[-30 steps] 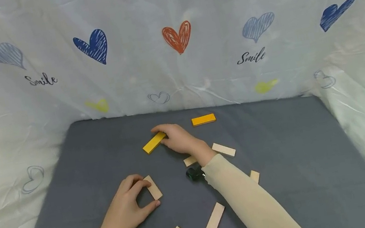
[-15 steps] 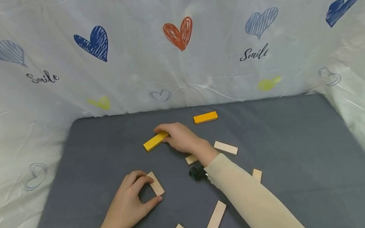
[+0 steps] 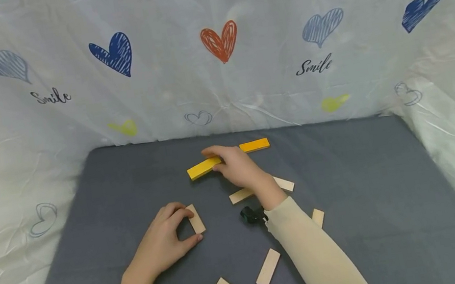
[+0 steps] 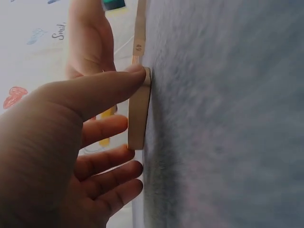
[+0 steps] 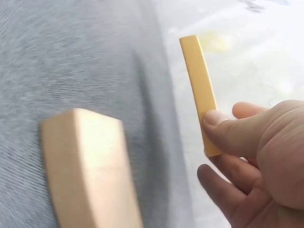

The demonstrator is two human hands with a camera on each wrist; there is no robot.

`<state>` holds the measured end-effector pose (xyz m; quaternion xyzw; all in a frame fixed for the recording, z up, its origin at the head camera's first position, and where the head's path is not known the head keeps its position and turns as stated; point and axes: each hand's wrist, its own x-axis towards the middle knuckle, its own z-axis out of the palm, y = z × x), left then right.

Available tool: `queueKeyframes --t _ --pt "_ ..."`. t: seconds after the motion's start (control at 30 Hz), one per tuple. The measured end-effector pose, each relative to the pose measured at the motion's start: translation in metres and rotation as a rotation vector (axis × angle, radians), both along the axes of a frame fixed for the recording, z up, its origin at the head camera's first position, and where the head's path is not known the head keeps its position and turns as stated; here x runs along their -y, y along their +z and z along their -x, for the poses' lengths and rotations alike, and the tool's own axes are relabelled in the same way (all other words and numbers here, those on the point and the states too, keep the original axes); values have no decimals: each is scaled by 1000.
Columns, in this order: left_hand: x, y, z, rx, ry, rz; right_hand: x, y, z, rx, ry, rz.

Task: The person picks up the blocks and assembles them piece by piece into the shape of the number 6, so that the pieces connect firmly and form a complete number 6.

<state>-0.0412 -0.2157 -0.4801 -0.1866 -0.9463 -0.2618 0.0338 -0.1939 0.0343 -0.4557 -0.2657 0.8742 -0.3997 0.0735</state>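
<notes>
Both hands [image 3: 167,238] [image 3: 238,167] curled, pinching blocks [image 3: 196,218] [image 3: 204,168]

A long yellow block [image 3: 204,168] lies flat just above frame centre — slightly tilted. A short pale wooden block [image 3: 196,218] lies flat, lower left of it.
</notes>
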Motion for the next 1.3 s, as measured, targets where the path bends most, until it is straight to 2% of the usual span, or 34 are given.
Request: queueKeyframes --t 0.2,0.4,0.6,0.9,1.1,1.3 --pt "-6 2 18 21 -25 29 -18 1 -1 34 -85 53" --pt "-14 -1 30 71 -64 -18 -33 -3 -3 54 -117 57" --pt "-21 -4 34 100 -87 -69 -42 -4 -5 64 -132 55" --pt "-15 -17 38 45 -102 -166 -34 -9 -4 62 -80 37" --pt "-9 -28 38 40 -132 -231 -31 -15 -4 69 -85 33" --pt "-7 -33 40 19 -119 -275 -29 -21 -1 90 -39 30"
